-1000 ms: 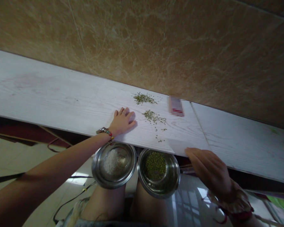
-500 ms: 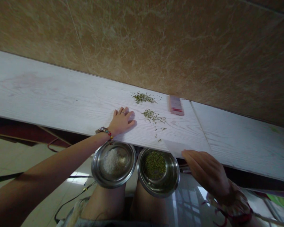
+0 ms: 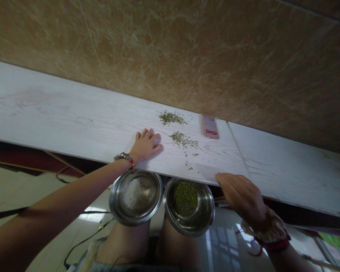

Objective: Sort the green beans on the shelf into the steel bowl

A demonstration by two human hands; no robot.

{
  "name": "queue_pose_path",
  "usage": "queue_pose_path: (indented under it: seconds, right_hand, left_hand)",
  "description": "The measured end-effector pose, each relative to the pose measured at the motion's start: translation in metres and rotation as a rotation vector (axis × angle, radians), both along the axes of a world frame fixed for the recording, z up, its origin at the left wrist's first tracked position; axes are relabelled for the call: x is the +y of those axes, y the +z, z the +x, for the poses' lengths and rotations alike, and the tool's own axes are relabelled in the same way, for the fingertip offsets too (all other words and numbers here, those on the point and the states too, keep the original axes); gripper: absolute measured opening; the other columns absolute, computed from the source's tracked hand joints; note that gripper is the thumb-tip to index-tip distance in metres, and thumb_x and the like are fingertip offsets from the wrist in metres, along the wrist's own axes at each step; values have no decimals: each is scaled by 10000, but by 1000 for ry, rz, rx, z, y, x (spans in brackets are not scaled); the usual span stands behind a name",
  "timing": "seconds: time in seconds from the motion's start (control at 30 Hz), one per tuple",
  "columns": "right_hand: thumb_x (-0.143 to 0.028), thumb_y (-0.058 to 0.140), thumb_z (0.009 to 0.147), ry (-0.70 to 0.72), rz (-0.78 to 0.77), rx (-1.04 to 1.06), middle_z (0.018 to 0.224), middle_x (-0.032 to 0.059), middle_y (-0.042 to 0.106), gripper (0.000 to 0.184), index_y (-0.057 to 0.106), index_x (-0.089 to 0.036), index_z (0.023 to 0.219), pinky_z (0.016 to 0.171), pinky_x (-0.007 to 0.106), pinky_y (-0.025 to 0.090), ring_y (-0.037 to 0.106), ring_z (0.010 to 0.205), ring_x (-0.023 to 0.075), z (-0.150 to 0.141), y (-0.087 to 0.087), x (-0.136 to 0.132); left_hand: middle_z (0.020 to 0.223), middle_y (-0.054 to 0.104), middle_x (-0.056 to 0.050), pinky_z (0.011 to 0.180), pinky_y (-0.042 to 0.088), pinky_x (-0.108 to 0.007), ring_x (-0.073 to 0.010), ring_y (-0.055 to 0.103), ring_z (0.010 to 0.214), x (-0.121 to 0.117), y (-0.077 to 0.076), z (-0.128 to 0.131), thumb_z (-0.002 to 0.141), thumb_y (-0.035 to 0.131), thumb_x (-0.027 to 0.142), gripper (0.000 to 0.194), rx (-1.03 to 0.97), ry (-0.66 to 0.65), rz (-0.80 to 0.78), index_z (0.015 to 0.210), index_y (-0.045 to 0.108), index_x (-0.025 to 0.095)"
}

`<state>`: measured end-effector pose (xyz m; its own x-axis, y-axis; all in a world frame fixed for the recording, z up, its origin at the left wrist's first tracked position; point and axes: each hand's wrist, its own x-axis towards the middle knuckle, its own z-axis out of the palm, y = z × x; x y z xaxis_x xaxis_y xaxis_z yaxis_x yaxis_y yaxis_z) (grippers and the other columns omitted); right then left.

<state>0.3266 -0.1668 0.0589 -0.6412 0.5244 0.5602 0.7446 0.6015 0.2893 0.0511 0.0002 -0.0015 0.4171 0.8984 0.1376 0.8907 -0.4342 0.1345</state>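
My left hand (image 3: 146,146) lies palm down with fingers spread on a white wood-grain ledge (image 3: 73,113). Beside it are two scattered patches of small green beans, like mung beans: a far pile (image 3: 171,118) and a nearer pile (image 3: 183,139). My right hand (image 3: 239,192) is closed at the ledge's front edge, its fingertips by a thin pale sheet (image 3: 209,172) that is hard to make out against the ledge. Below the edge, a steel bowl (image 3: 209,217) holds more green beans. Left of it, another steel bowl (image 3: 115,206) contains white grains.
Both bowls are at my knees. A small blurred packet-like item (image 3: 210,126) lies by the brown marbled wall (image 3: 170,56). A black cord (image 3: 82,241) crosses the tiled floor at left. Something bright green (image 3: 333,241) is at lower right.
My right hand has moved slightly up and left, onto the ledge's front edge, with the pale sheet shifting along. My left hand, the bowls and the bean piles look unchanged.
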Motion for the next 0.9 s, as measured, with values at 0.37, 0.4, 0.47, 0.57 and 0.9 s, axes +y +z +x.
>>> queue_pose_path:
  seconds: [0.37, 0.4, 0.47, 0.57, 0.9]
  right_hand:
    - [-59, 443, 843, -4, 10, 11, 832, 72, 710, 351, 568, -154, 1157, 669, 311, 515, 649, 751, 184, 1, -2, 6]
    - [-58, 444, 844, -3, 11, 15, 826, 73, 710, 334, 576, -150, 1137, 666, 310, 515, 648, 747, 182, 0, -1, 7]
    - [-64, 450, 849, 6, -6, 26, 816, 76, 708, 282, 592, -140, 1081, 654, 305, 516, 645, 740, 177, -1, 1, 6]
    - [-70, 448, 857, 29, -21, 27, 811, 81, 709, 229, 612, -135, 1004, 651, 303, 518, 645, 748, 174, -1, 3, 6]
    - [-54, 453, 849, 8, -45, -10, 807, 80, 717, 232, 663, -124, 918, 645, 303, 509, 642, 736, 164, 2, 5, 18]
  left_hand:
    - [1333, 464, -114, 1001, 262, -528, -351, 353, 1248, 2, -4, -2, 863, 393, 458, 441, -53, -19, 13, 1210, 532, 224]
    - [1328, 468, -112, 998, 265, -528, -350, 359, 1243, 2, -3, -2, 862, 395, 455, 436, -57, -20, 15, 1205, 535, 226]
    - [1327, 467, -116, 995, 269, -528, -351, 363, 1239, 2, -3, -2, 864, 391, 451, 435, -51, -23, 12, 1203, 536, 221]
    - [1347, 446, -144, 996, 271, -524, -359, 350, 1253, 1, -1, -1, 869, 382, 451, 460, -19, -13, 5, 1217, 530, 189]
    - [1290, 486, -118, 971, 298, -514, -346, 370, 1228, 0, 0, -2, 867, 385, 449, 414, -35, -36, 39, 1173, 543, 220]
